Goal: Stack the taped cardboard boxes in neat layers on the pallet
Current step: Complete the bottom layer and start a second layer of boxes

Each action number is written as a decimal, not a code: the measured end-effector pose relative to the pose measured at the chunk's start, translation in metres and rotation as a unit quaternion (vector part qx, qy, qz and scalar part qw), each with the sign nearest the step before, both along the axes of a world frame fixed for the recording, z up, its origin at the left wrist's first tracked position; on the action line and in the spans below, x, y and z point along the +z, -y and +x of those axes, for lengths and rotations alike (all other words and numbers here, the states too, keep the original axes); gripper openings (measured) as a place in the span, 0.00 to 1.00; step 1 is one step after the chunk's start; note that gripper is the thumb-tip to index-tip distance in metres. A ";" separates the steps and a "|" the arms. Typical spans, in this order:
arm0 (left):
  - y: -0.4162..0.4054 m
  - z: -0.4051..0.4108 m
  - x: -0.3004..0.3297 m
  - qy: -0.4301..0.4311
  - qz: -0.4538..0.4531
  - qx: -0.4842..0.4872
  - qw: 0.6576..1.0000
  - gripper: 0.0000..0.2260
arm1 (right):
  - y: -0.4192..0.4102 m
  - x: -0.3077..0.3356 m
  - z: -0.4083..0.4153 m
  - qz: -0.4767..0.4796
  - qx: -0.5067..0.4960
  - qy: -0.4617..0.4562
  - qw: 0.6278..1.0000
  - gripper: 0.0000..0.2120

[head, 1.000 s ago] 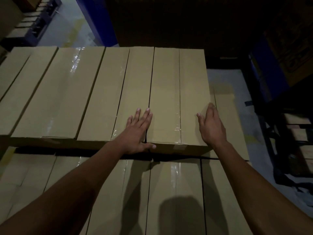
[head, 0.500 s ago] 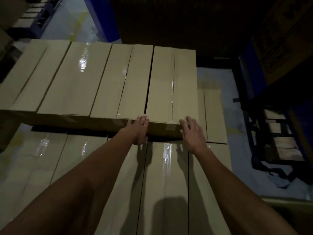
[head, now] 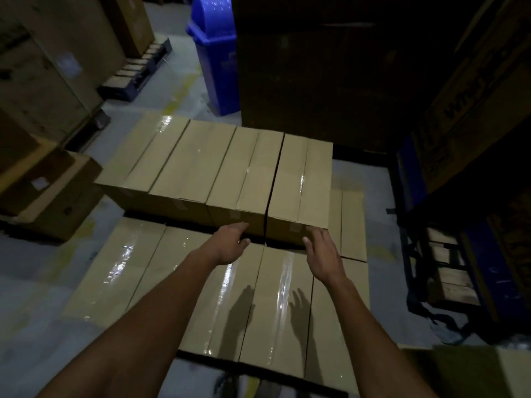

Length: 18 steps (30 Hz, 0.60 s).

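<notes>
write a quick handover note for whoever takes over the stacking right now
Left hand: open, fingers at the near end of the upper row.
Right hand: open, at the near right corner of the rightmost box.
Done: bottom layer laid, four boxes side by side on its far half.
Left: fill the near half of the second layer, keeping edges flush. The pallet itself is barely visible.

I see two bare forearms reaching into view, no sleeves showing on either. My left hand (head: 230,242) and right hand (head: 323,254) are ungloved, with no watch, ring or band showing.
</notes>
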<state>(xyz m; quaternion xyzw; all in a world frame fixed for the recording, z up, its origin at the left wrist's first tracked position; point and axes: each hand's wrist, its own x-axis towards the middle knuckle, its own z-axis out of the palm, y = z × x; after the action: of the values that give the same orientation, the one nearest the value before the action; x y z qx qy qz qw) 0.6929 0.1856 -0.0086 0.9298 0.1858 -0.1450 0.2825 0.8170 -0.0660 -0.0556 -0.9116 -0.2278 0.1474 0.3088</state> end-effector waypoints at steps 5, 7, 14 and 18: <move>-0.002 -0.074 0.040 0.054 -0.018 0.053 0.997 0.24 | -0.024 0.047 -0.058 0.049 0.022 0.009 0.999 0.18; -0.005 -0.108 0.047 0.055 -0.024 0.070 0.996 0.24 | -0.038 0.057 -0.082 0.057 0.040 0.012 0.997 0.17; -0.060 -0.275 0.052 0.065 -0.045 0.173 0.982 0.23 | -0.110 0.067 -0.203 0.058 0.135 -0.010 0.989 0.15; -0.109 -0.380 0.054 0.063 -0.040 0.244 0.967 0.23 | -0.170 0.067 -0.277 0.063 0.198 -0.020 0.978 0.15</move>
<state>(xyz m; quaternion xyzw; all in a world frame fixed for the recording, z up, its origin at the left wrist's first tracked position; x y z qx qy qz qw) 0.3132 0.2949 0.0459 0.8514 0.3830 -0.0201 0.3579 0.5402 0.1041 0.0113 -0.8238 -0.4065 0.2090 0.3352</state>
